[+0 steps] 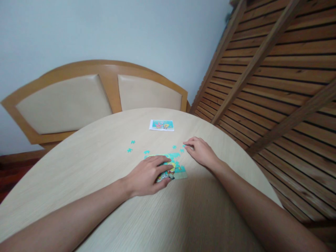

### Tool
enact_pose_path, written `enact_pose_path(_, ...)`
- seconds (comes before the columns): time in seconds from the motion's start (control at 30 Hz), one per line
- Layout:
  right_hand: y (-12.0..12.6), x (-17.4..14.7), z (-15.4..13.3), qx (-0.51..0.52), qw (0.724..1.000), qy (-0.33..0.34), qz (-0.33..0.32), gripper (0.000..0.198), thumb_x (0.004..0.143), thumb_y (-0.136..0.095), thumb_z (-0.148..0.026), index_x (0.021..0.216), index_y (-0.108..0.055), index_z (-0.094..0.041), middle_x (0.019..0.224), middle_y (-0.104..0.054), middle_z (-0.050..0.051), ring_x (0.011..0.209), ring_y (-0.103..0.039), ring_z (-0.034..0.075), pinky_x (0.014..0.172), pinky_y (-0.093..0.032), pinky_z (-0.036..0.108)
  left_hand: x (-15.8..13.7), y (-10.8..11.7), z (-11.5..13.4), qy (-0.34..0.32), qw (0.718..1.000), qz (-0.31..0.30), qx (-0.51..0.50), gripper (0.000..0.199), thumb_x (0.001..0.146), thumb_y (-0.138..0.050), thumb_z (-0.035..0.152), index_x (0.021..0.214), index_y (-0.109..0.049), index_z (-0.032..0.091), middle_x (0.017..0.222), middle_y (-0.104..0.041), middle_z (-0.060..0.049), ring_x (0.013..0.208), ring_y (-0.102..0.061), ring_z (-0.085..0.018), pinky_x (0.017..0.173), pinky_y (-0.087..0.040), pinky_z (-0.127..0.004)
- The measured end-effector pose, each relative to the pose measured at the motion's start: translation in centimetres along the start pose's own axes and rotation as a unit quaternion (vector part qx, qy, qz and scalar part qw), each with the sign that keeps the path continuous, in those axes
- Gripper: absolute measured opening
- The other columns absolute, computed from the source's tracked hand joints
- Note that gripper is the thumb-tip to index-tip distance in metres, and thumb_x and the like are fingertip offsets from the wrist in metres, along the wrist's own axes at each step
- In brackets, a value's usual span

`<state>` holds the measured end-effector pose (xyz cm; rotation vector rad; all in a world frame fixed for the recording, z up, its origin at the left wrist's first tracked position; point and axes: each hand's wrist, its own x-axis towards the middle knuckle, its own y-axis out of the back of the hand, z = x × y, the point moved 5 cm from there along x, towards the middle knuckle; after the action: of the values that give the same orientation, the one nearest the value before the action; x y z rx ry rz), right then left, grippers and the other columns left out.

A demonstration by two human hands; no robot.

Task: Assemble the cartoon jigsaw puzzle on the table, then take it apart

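My left hand (149, 173) lies with its fingers spread over a partly joined jigsaw puzzle (180, 174), hiding much of its left side. The puzzle has a turquoise background and a yellow cartoon figure near its middle. Up and to the right of it, my right hand (201, 150) pinches a small turquoise puzzle piece (183, 146) between thumb and forefinger, at the tabletop. Close by lie two loose pieces, one puzzle piece (174, 147) and another puzzle piece (182, 151).
More loose pieces lie left of the puzzle, among them a turquoise piece (129, 150). A picture card (162, 125) with cartoon figures rests farther back on the round wooden table (105, 147). Beyond the table stand a padded bench (107, 87) and a slatted wooden screen (275, 87).
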<state>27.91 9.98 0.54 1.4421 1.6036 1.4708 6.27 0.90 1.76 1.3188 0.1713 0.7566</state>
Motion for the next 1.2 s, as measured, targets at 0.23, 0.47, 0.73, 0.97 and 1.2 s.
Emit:
enact_pose_path(0.23,0.4,-0.1,0.5,0.014,1.0,-0.004,0.01,0.02,0.094,-0.061,-0.029,0.103,-0.078,-0.022,0.105,-0.073,0.007,0.099,-0.067,0.024,0.09,-0.049,0.034,-0.5,1.3,-3.2,0.208,0.972,0.093,0.06,0.032,0.099,-0.042,0.032,0.12,-0.061,0.017,0.126,-0.066,-0.011,0.114,-0.061,-0.029,0.099,-0.05,-0.048)
enact_pose_path(0.47,0.7,-0.3,0.4,-0.011,1.0,-0.003,0.005,0.023,0.095,-0.057,-0.019,0.105,-0.077,-0.021,0.106,-0.074,0.006,0.103,-0.067,0.024,0.093,-0.049,0.035,-1.0,1.3,-5.6,0.285,0.951,0.075,0.088,0.038,0.097,-0.04,0.028,0.129,-0.055,0.014,0.129,-0.065,-0.012,0.116,-0.062,-0.03,0.099,-0.049,-0.047)
enact_pose_path(0.73,0.6,-0.1,0.4,-0.014,1.0,-0.025,0.008,0.023,0.093,-0.057,-0.022,0.103,-0.078,-0.021,0.107,-0.075,0.006,0.102,-0.068,0.025,0.092,-0.05,0.035,-1.8,2.8,-9.5,0.303,0.949,0.06,0.065,0.027,0.091,-0.05,0.028,0.107,-0.069,0.019,0.102,-0.073,-0.008,0.093,-0.067,-0.026,0.083,-0.051,-0.039)
enact_pose_path(0.97,0.4,-0.1,0.6,0.003,1.0,-0.024,0.009,0.02,0.093,-0.059,-0.021,0.103,-0.077,-0.021,0.107,-0.075,0.006,0.103,-0.068,0.024,0.092,-0.05,0.034,-2.2,3.1,-11.2,0.307,0.95,0.033,0.053,0.025,0.091,-0.053,0.034,0.1,-0.074,0.021,0.097,-0.074,-0.007,0.085,-0.068,-0.024,0.075,-0.05,-0.034)
enact_pose_path(1.2,0.2,0.0,0.6,0.014,1.0,-0.004,0.017,0.023,0.093,-0.056,-0.018,0.102,-0.077,-0.022,0.108,-0.074,0.006,0.104,-0.067,0.023,0.094,-0.049,0.034,-2.3,3.7,-11.5,0.306,0.949,0.029,0.066,0.024,0.091,-0.054,0.037,0.095,-0.073,0.021,0.094,-0.075,-0.008,0.079,-0.067,-0.023,0.072,-0.049,-0.035)
